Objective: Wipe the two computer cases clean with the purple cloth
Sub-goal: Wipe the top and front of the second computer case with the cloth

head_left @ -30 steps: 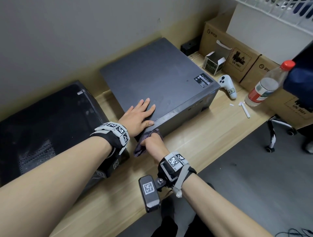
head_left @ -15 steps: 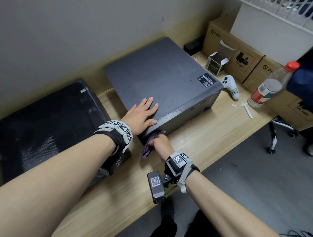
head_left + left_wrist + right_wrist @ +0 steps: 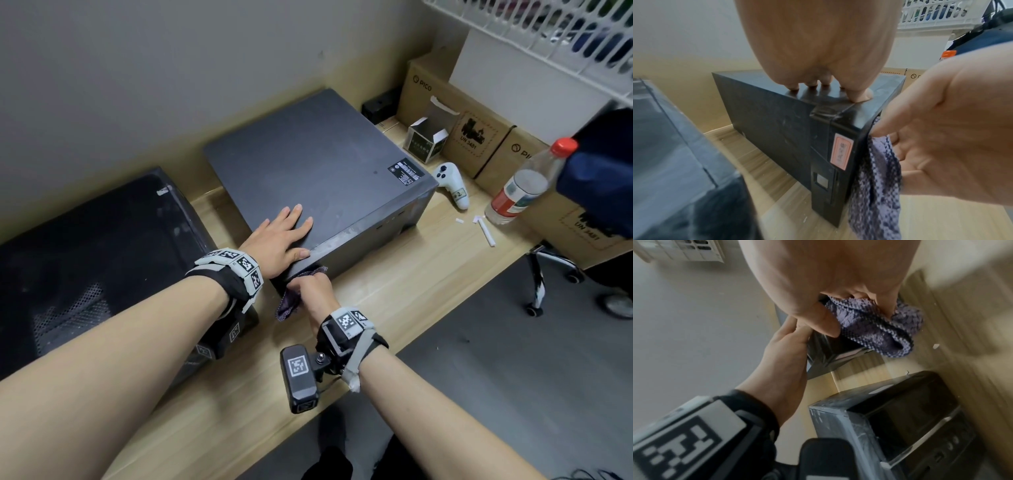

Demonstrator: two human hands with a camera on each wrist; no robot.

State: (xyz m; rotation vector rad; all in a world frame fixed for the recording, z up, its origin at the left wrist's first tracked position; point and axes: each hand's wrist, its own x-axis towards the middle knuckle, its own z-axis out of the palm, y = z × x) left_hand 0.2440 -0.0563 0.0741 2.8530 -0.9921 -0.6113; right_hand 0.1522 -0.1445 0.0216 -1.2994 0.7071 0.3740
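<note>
Left hand [image 3: 279,240] flat on the near corner of the grey case [image 3: 318,171], fingers straight and spread, palm down on the top panel. Right hand [image 3: 313,291] curled round the cloth [image 3: 287,303], pressing it against the case's front face just below the top edge, by the near corner. Most of the cloth hidden behind that hand from the head view; only a crumpled purple flap hanging out to the left. Clearer from the left wrist view: cloth [image 3: 875,186] draped down the front face, pinched under the right hand [image 3: 953,129]. Fingertips buried in the fabric in the right wrist view, so exact finger placement unclear.

Second case [image 3: 92,260], black, just to the left on the bench [image 3: 404,291], cut off at the frame edge, its near end hidden behind the left forearm. Apart from the grey case by a narrow gap.

To the right: white controller [image 3: 452,185], bottle [image 3: 524,185] with red cap partly covered by a dark blue shape at the frame edge, too blurred to identify. Cardboard boxes [image 3: 445,113] behind, against the wall, one cut off at the right.
</note>
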